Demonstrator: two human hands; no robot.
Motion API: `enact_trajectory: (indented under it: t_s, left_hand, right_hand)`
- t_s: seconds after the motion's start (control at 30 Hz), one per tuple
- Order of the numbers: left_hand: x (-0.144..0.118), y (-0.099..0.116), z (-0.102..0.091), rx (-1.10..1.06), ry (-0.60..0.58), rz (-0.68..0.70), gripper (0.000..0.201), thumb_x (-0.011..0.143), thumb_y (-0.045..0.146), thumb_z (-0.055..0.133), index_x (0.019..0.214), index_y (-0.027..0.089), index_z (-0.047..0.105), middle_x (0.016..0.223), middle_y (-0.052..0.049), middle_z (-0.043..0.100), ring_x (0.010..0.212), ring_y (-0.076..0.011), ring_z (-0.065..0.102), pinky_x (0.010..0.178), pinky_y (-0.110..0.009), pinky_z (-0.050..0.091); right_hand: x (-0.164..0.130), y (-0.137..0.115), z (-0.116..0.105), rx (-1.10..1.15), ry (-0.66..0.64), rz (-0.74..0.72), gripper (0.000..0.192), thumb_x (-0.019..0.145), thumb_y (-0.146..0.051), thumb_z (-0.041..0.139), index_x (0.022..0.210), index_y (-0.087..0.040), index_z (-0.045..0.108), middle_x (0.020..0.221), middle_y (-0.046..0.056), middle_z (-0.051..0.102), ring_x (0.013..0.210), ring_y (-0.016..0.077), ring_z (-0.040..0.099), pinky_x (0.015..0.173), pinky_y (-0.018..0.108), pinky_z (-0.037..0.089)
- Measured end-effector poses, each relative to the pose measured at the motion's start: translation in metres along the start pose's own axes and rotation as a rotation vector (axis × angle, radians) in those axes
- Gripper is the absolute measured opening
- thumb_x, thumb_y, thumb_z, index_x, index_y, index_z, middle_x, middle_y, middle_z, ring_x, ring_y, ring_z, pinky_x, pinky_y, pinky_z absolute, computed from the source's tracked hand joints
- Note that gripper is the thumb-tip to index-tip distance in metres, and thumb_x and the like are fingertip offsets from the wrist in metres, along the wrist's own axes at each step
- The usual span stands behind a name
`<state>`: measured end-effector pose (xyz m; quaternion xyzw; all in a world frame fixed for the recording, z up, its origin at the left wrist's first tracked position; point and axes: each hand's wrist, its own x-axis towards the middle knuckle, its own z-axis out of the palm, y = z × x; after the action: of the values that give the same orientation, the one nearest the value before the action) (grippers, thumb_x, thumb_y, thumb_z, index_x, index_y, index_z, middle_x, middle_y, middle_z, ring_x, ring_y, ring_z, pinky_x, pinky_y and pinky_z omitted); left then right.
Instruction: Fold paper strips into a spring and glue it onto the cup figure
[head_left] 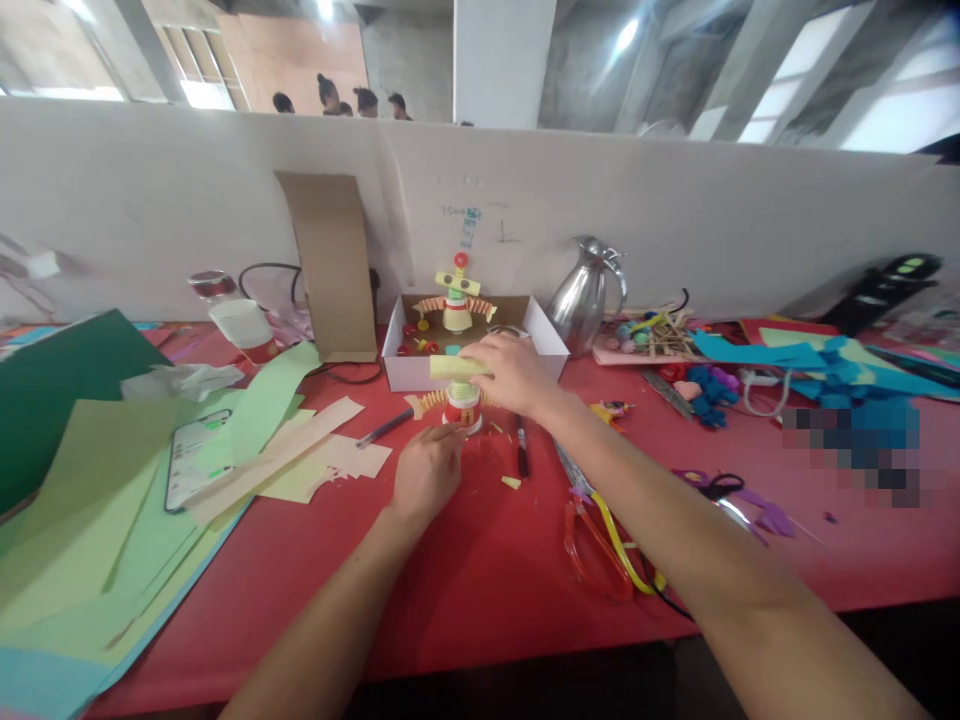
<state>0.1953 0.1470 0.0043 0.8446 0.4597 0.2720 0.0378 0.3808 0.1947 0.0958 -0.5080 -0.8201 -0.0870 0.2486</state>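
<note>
In front of the white box, a small paper-cup figure (462, 408) stands upright on the table, with a red-and-white body and pleated paper arms. My right hand (516, 372) grips the end of a yellow paper roll (448, 368), which lies crosswise at the top of this figure. My left hand (429, 468) is closed, its fingertips at the lower rim of the cup. A finished-looking similar figure (457, 300), with a yellow roll head, eyes and a red ball on top, stands in the white box (409, 376).
Coloured paper sheets (90, 500) and a phone (196, 455) lie at left. A marker (523, 448), red-handled scissors (596, 550) and black-handled scissors (724, 490) lie on the right. Behind stand a cardboard strip (330, 270) and a metal jug (589, 295).
</note>
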Motion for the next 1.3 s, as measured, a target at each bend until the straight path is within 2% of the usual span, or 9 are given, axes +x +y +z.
enact_trajectory:
  t_s: [0.23,0.43,0.57,0.83,1.13,1.3]
  left_hand:
    - [-0.001,0.0,0.005,0.002,-0.033,0.003,0.037,0.09,0.015,0.047,0.117,0.023,0.07,0.125,-0.004,0.068,0.107,-0.0226,0.065,0.094,-0.035,0.052]
    - [-0.001,0.001,0.004,0.035,-0.091,-0.028,0.035,0.089,0.016,0.047,0.113,0.024,0.071,0.127,-0.004,0.067,0.107,-0.0237,0.065,0.091,-0.035,0.053]
    - [0.0,0.001,0.002,0.042,-0.105,-0.021,0.034,0.088,0.015,0.047,0.11,0.024,0.072,0.128,-0.005,0.067,0.107,-0.0243,0.065,0.091,-0.035,0.053]
    - [-0.001,-0.001,0.006,0.009,-0.087,-0.045,0.033,0.09,0.018,0.046,0.109,0.026,0.072,0.128,-0.002,0.067,0.109,-0.0222,0.065,0.091,-0.033,0.053]
    - [-0.001,-0.002,0.007,-0.019,-0.095,-0.029,0.035,0.089,0.016,0.048,0.112,0.026,0.072,0.128,-0.004,0.067,0.11,-0.0216,0.064,0.098,-0.035,0.051]
    - [-0.001,-0.003,0.008,-0.015,-0.096,-0.023,0.033,0.09,0.017,0.048,0.111,0.026,0.072,0.127,-0.004,0.067,0.111,-0.0213,0.064,0.098,-0.034,0.05]
  right_hand:
    - [0.003,0.001,-0.012,-0.004,0.113,0.001,0.031,0.089,-0.022,0.06,0.119,-0.026,0.065,0.111,0.005,0.065,0.107,0.0246,0.053,0.092,0.039,0.034]
    - [-0.004,0.003,0.004,-0.044,-0.055,0.021,0.031,0.087,-0.022,0.063,0.117,-0.027,0.067,0.107,0.005,0.067,0.105,0.0256,0.054,0.088,0.039,0.034]
    - [-0.009,0.0,0.01,-0.069,-0.06,0.029,0.033,0.087,-0.02,0.063,0.119,-0.026,0.066,0.107,0.006,0.066,0.105,0.026,0.054,0.088,0.04,0.032]
    - [-0.003,0.001,0.007,-0.05,-0.046,0.039,0.037,0.085,-0.02,0.06,0.12,-0.029,0.065,0.108,0.005,0.066,0.105,0.0259,0.054,0.088,0.039,0.034]
    - [-0.003,0.006,0.0,0.009,-0.053,0.039,0.045,0.081,-0.023,0.068,0.126,-0.027,0.06,0.12,0.006,0.064,0.109,0.0263,0.054,0.092,0.041,0.038]
    - [0.001,0.009,-0.002,0.035,-0.075,0.033,0.037,0.083,-0.022,0.066,0.12,-0.027,0.064,0.115,0.005,0.066,0.108,0.0258,0.056,0.091,0.04,0.039]
